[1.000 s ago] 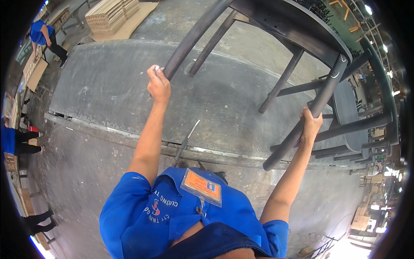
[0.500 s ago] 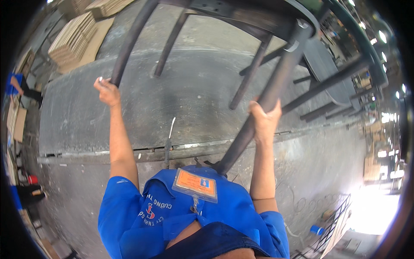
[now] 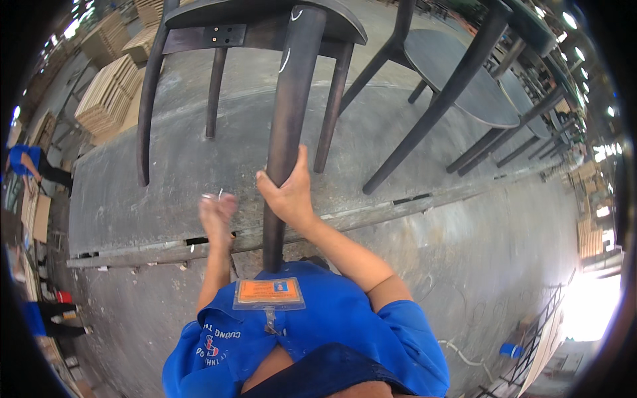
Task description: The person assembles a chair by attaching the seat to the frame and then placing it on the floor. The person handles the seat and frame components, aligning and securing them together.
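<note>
My right hand (image 3: 288, 192) is wrapped around the near leg of a dark wooden chair (image 3: 265, 23), its thumb on one side. That leg runs down to the front of my blue shirt, and the chair's other legs stand on the long grey work surface (image 3: 179, 172). Over the front edge of this surface, left of the held leg, is my left hand (image 3: 217, 215). Motion smears its fingers, which look curled. A thin pale bit shows at the fingertips; I cannot make out what it is. A bracket plate with screw holes (image 3: 204, 38) sits under the seat rim.
More dark chairs (image 3: 458, 79) stand in a row along the surface to the right. Stacked wooden boards (image 3: 109, 93) lie at the far left. Two people in blue tops work at the left edge. A dark metal rack (image 3: 531, 338) is at the lower right.
The chair has shifted left and turned, with my right hand still on its leg. My left hand has come off another leg and moved right and nearer. More of the neighbouring chairs shows.
</note>
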Tool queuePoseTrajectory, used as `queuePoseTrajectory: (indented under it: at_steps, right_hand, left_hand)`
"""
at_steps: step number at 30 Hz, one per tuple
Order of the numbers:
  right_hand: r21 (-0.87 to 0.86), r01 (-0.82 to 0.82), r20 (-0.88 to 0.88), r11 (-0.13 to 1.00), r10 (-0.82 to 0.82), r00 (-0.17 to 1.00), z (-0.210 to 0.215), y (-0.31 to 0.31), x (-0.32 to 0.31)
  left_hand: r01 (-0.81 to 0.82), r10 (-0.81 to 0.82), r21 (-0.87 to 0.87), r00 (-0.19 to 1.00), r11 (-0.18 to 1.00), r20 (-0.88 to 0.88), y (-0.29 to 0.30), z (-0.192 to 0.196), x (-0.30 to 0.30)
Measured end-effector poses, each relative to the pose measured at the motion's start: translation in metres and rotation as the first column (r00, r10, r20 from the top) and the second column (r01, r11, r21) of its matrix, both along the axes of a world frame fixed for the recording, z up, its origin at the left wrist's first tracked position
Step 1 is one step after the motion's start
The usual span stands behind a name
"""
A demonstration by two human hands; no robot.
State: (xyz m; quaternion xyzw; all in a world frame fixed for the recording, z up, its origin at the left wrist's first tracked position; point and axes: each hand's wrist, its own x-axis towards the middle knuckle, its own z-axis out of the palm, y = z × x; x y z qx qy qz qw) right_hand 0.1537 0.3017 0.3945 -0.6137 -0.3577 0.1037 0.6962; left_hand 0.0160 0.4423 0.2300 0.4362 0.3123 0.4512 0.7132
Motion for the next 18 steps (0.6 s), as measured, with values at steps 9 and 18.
queuePoseTrajectory:
  at_steps: [9,18]
  right_hand:
    - [-0.042,-0.669,0.136,0.742,0.668,0.732,-0.046,-0.028,0.022]
    - [0.016,-0.023,-0.323,1.000,0.027,0.946,-0.147,0.040,0.241]
  left_hand:
    - [0.033,-0.043,-0.043,0.963,0.999,-0.267,-0.139,0.043,-0.013]
    - [-0.541,0.595,0.248,0.722,0.804,-0.352,-0.129,0.008,-0.073]
